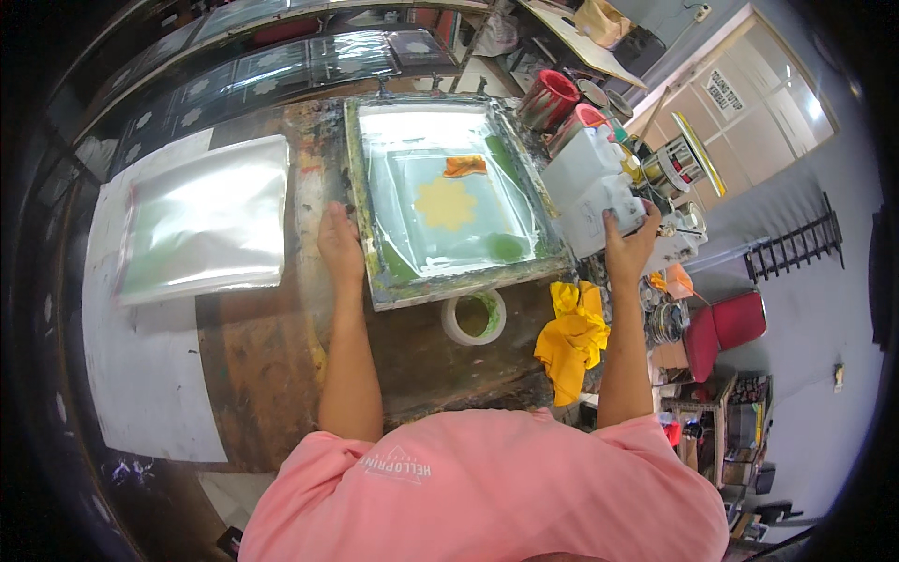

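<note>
Right hand [629,245] gripping a white plastic jug [599,214], right of the screen-printing frame [459,286]. Left hand [340,245] beside the frame's left edge; contact or grip cannot be told. Frame lies on the worktable [262,375], tape roll [449,320] and yellow cloth [567,351] near.

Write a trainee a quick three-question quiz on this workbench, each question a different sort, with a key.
1. Which of the person's hands is nearer the white jug?

2. True or false: the yellow cloth lies to the right of the tape roll.

3. What colour is the flower shape seen within the frame?
A. Blue
B. Yellow
C. Red

Key:
1. The right hand.
2. True.
3. B.
</note>
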The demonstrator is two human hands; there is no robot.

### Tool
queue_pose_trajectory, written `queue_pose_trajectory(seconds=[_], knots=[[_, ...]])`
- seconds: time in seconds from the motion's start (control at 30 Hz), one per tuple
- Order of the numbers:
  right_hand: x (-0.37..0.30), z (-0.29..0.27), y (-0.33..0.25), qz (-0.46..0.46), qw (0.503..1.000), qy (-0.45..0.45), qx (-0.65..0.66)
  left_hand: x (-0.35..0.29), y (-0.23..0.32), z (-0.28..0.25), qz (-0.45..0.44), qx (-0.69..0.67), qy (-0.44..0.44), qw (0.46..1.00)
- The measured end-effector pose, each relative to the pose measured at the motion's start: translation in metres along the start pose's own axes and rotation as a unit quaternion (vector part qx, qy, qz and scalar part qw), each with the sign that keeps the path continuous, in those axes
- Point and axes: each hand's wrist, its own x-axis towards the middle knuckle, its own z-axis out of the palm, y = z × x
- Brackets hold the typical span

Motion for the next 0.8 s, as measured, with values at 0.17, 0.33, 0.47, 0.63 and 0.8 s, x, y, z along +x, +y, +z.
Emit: queue_pose_trajectory(seconds=[0.17,0.33,0.47,0.63,0.8], knots=[[0.029,-0.002,-0.024,-0.018,0.962,0.137,0.237,-0.002,0.003,-0.001,0.007,0.004,-0.001,1.0],[0.077,0.003,-0.068,-0.169,0.978,-0.116,0.031,0.0,0.002,0.001,0.01,0.012,0.007,1.0],[0.073,0.055,-0.094,-0.229,0.919,-0.312,-0.075,-0.001,0.005,0.001,-0.001,0.0,0.002,1.0],[0.065,0.113,-0.108,-0.317,0.845,-0.38,-0.202,-0.002,0.007,0.0,0.006,-0.013,-0.005,1.0],[0.073,0.131,-0.118,-0.384,0.806,-0.382,-0.24,-0.001,0.006,0.0,-0.003,-0.006,-0.002,1.0]])
